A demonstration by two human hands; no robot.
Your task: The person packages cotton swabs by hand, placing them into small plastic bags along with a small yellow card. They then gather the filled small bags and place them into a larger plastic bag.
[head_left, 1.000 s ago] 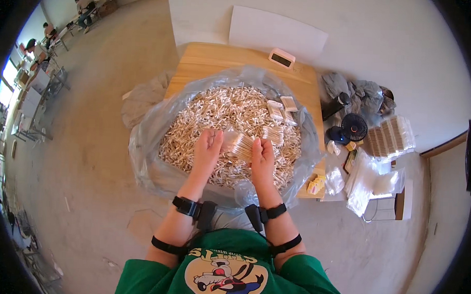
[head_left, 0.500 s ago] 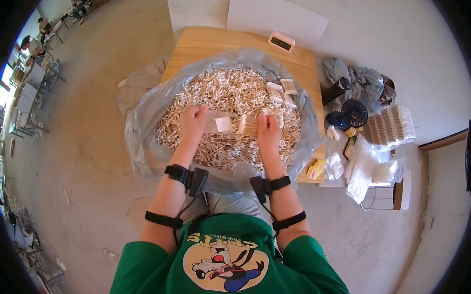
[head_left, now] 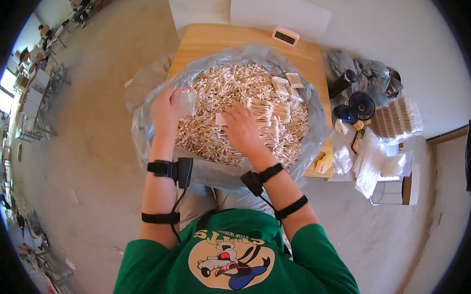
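A few done, a great many loose

Most of the cotton swabs lie in a loose heap inside a large grey plastic bag on the wooden desk, so by the look of it the greater part is not yet grouped. What seems finished is small by comparison: a few compact swab packs rest at the heap's upper right. To the right of the desk, beside a black fan, stands a block of wrapped packs (probably full ones, though their contents are too small to make out for certain).

Partway between the two states, lined-up swab bundles lie on the heap just right of the right hand, under and beside its fingers. No wrapping can be made out on them, so I judge them arranged but not packed.

The left hand pinches a clear bag over the heap's left side; it looks flat, so this one is likely unfilled. The right hand is bent palm-down over the swabs, its fingertips at a small white card; whether they grip it, I cannot tell. More clear plastic bags lie at the right, apparently unused.
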